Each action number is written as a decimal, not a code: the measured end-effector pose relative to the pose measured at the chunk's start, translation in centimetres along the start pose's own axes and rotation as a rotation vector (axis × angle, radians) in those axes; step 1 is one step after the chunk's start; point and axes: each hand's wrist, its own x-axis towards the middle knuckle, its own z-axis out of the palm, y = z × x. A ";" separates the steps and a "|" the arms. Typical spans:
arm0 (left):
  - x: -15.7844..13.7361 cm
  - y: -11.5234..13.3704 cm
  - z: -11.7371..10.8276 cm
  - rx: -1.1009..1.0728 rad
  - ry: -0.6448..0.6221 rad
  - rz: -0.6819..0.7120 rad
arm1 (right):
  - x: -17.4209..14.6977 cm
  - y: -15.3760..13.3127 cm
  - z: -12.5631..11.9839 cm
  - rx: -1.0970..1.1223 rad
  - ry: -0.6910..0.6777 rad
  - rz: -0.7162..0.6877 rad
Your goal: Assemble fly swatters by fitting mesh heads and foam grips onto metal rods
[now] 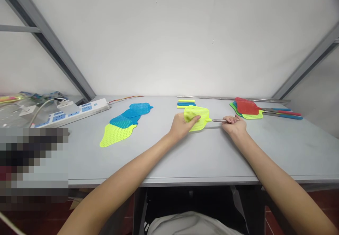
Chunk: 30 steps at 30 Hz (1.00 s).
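My left hand point(181, 126) grips a yellow fly swatter head point(198, 115), its thumb lying over the perforated face. A thin metal rod point(217, 121) runs from the head's neck to my right hand point(234, 124), whose fingers are closed around it. The swatter is held a little above the grey table point(185, 157). Just behind my left hand lie several yellow and blue tubes point(186, 103). Off to the left are two blue swatter heads point(125, 118) and a yellow swatter head point(118, 135), overlapping in a row.
To the right, swatters with handles lie stacked, a red one point(247, 106) on top. Long metal rods point(227, 98) stretch along the back by the wall. A white power strip point(79, 112) with plugs and cables sits at the left, near plastic bags point(13, 111).
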 end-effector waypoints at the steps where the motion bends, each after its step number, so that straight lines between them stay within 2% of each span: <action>1: 0.0 0.1 0.0 -0.002 -0.005 0.003 | 0.0 0.0 0.0 -0.001 -0.001 0.009; 9: 0.4 -0.2 -0.2 -0.018 -0.038 -0.031 | 0.1 -0.3 0.1 -0.028 -0.029 0.071; 14: 1.2 -0.1 -1.3 -0.021 -0.023 -0.071 | -0.2 -0.2 0.3 -0.072 -0.051 0.091; 22: 2.8 -0.5 -3.9 -0.006 0.102 -0.159 | -1.2 0.4 1.0 -0.215 -0.139 0.172; 30: 4.0 -2.7 -6.7 0.279 0.264 -0.265 | -1.7 0.6 1.4 -0.535 -0.243 0.318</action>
